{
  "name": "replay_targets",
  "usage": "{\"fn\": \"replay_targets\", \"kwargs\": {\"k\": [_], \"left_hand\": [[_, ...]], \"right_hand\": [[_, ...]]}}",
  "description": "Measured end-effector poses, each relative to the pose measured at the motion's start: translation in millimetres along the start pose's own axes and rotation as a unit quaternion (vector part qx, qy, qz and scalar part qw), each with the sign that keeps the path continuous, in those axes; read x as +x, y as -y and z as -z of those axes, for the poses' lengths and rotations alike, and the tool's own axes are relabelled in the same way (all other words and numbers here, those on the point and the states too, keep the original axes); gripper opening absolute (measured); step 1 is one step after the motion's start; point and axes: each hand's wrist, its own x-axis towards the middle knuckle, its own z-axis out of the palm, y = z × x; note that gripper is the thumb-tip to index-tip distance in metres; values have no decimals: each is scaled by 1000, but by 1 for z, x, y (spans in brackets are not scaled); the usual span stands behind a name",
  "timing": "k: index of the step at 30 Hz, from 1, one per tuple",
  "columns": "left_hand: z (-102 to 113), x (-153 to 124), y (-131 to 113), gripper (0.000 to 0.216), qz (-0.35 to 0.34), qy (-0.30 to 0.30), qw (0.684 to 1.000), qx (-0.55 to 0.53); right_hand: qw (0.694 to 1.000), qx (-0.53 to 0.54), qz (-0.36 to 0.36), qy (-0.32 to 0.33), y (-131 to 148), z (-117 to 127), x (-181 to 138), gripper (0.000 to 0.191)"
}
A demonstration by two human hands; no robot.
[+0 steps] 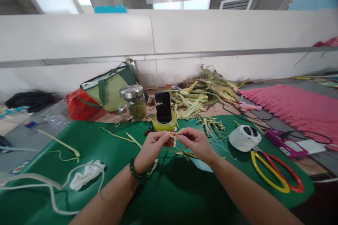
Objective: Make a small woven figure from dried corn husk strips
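Observation:
Both my hands meet over the green mat (105, 147), in front of a phone (163, 107) propped in a yellow holder (161, 126). Between the fingertips is a pale strip of corn husk (174, 140), thin and partly hidden. My left hand (155, 146), with a dark bead bracelet on its wrist, pinches the strip from the left. Closed on its other side, my right hand (196, 142) grips it with thumb and fingers. Beneath the hands lie more narrow husk strips (182, 153). A piece of pale husk also hangs below the left wrist.
A husk pile (208, 91) lies at the back. A lidded glass mug (134, 103) stands left of the phone. To the right are a white roll (244, 139), red-and-yellow-handled scissors (274, 172) and a purple power strip (286, 143). Crumpled tissue (87, 175) and a white cable (52, 190) lie left.

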Motion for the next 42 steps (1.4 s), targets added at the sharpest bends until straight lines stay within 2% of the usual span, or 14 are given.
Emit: {"fn": "replay_targets", "kwargs": {"k": [24, 28, 33, 39, 42], "left_hand": [[1, 0, 2, 35, 5, 6, 1000, -26], [-3, 1, 1, 40, 32, 20, 999, -36], [-6, 4, 4, 35, 34, 10, 999, -18], [2, 8, 7, 39, 68, -8, 996, -62], [3, 8, 7, 44, 75, -1, 996, -56]], "right_hand": [[999, -12, 35, -4, 0, 0, 0, 18], [1000, 0, 28, -13, -4, -2, 0, 18], [1000, 7, 4, 18, -6, -4, 1, 21], [1000, 7, -3, -9, -8, 2, 6, 23], [1000, -2, 15, -9, -9, 4, 8, 26]]}}
